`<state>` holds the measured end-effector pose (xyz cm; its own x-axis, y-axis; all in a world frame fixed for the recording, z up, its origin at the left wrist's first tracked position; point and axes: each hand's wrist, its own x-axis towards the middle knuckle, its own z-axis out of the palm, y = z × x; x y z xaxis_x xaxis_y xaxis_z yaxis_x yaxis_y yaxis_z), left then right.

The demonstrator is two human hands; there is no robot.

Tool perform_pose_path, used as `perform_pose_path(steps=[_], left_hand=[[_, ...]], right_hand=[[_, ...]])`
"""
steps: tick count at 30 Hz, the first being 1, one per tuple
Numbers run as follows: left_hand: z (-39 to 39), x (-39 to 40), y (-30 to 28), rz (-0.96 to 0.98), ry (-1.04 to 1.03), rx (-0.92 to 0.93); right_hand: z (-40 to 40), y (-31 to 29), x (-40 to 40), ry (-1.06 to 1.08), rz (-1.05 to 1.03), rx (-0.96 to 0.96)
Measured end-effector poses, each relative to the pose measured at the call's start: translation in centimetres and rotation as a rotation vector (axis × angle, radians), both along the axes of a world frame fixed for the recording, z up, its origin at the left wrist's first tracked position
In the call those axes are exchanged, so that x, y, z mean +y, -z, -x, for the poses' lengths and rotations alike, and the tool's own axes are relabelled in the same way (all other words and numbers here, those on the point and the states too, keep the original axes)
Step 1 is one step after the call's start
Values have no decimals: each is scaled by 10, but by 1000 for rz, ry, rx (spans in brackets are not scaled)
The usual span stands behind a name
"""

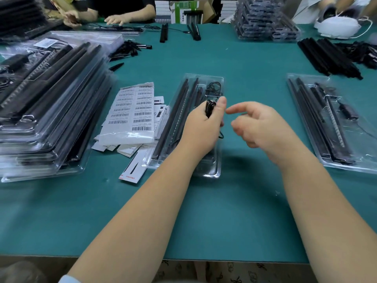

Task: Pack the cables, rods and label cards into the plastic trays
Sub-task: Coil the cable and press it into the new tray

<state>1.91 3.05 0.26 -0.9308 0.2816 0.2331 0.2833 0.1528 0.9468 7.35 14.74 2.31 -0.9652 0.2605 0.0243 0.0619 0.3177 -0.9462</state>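
Here the left hand (204, 121) grips a coiled black cable (210, 108) above the middle tray (212, 172). The right hand (259, 123) hovers beside it, fingers loosely curled, holding nothing.

Teal-topped table (204, 211); patterned floor (234, 272), perhaps tiled.

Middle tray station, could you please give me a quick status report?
Left hand gripping coiled black cable over middle tray. Right hand empty, fingers loosely curled, beside it. Rods already seated in tray. Nothing blocking.
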Motion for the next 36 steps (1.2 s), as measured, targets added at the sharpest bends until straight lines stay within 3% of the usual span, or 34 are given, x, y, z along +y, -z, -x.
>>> perform_pose_path(steps=[2,6,12,16,18,27,30,33,36], left_hand=[[-2,-1,-3,-19,72,36],[-5,-2,-5,-6,125,109],[-13,-6,-9,99,167,168],[-9,-11,-9,114,292,74],[-7,-11,-7,157,305,119],[-7,-4,-1,83,109,334],[-6,-3,-3,-26,59,184],[-1,-5,-3,-29,91,11],[-1,-7,-4,-34,99,-37]], right_hand=[[-1,4,-2,-101,-59,-38],[-1,6,-5,-101,40,-21],[-3,7,3,-349,-19,-72],[-1,12,0,-257,-46,-43],[0,15,-7,-184,-52,20],[4,15,-18,-79,4,200],[5,13,-9,-103,-132,117],[0,7,2,-206,-69,12],[-1,8,-1,-272,-94,43]])
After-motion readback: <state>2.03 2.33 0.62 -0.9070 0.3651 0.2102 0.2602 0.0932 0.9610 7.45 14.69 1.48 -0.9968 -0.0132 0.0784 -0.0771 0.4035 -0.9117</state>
